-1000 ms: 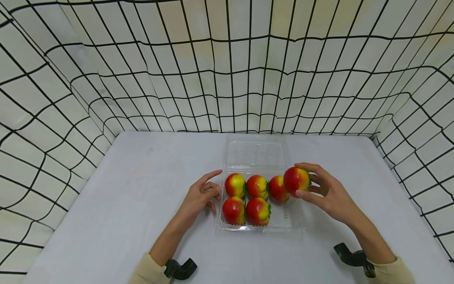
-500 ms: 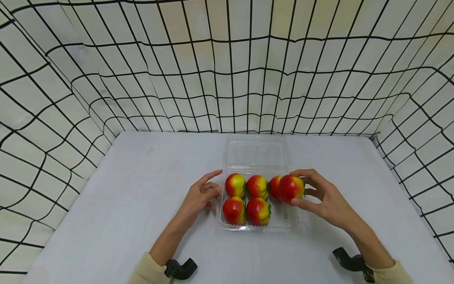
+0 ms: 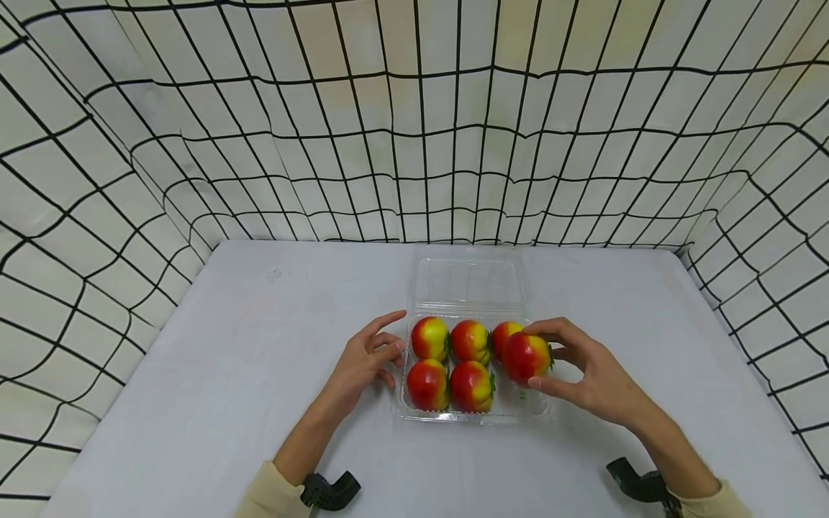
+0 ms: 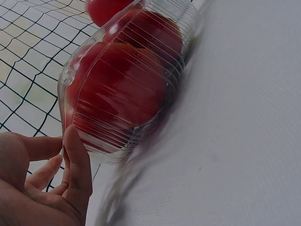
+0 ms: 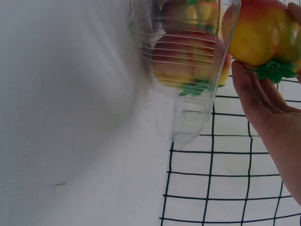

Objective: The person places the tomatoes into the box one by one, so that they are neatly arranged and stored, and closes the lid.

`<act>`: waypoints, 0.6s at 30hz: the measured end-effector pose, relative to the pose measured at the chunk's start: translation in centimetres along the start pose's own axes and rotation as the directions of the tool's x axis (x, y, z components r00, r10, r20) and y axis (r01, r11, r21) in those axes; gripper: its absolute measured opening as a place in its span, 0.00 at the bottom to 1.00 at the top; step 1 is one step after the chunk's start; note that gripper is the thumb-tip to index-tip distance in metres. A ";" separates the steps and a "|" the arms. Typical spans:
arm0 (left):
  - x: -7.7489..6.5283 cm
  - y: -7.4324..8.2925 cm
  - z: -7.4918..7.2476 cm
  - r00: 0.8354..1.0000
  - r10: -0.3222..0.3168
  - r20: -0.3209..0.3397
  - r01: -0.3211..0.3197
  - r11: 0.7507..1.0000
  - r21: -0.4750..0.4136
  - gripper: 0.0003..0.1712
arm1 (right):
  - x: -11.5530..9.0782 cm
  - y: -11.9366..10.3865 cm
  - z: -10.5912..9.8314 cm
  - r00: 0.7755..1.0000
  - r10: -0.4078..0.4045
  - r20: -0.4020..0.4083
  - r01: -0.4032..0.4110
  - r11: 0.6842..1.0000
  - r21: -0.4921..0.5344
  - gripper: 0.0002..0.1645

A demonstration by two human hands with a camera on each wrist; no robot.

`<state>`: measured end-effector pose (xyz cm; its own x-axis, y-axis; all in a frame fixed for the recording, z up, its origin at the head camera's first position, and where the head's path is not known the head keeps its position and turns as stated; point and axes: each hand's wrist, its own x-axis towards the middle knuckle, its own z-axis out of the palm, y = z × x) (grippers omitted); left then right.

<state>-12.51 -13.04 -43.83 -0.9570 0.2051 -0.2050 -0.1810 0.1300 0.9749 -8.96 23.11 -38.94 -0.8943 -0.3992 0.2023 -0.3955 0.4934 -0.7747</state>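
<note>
A clear plastic clamshell box [image 3: 518,410] lies on the table with its lid [image 3: 469,280] folded back. Several red-and-yellow fruits with green leafy caps, such as this front-left fruit [image 3: 427,385], sit inside in two rows. My right hand [image 3: 599,378] grips another such fruit [image 3: 523,357] between thumb and fingers, above the box's right part, partly covering the back-right fruit [image 3: 502,335]. From the right wrist view, this held fruit [image 5: 261,33] is above the rim, green cap toward the palm. My left hand [image 4: 51,179] pinches the box's left rim [image 4: 61,101] between thumb and fingers.
A white cloth-like surface [image 3: 259,324] covers the table. Black netting [image 3: 421,133] hangs in front of pale walls at the back and both sides. Each wrist wears a black camera mount, such as the left mount [image 3: 330,491]. A small green scrap [image 5: 60,184] lies on the surface.
My right hand has moved left and toward me, carrying the held fruit from beside the back-right fruit to over the front-right part of the box. The left hand has stayed in place.
</note>
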 end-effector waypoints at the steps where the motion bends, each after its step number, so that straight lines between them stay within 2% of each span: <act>1: 0.0 0.0 0.0 1.000 -0.001 0.001 0.001 1.000 -0.001 0.33 | 0.0 0.0 0.0 1.000 0.002 0.000 -0.002 1.000 0.002 0.39; 10: -0.1 0.2 0.1 1.000 -0.004 -0.003 0.004 1.000 0.001 0.33 | -0.3 0.1 0.3 1.000 0.012 0.019 -0.013 1.000 0.026 0.38; 18: 0.0 -0.1 0.0 1.000 -0.002 -0.006 0.003 1.000 0.012 0.33 | -0.5 0.2 0.8 0.999 -0.013 0.047 0.012 0.999 0.033 0.38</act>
<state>-12.50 -13.02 -43.95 -0.9578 0.1993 -0.2069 -0.1807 0.1420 0.9732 -8.47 22.79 -39.67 -0.8783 -0.4412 0.1843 -0.3987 0.4630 -0.7916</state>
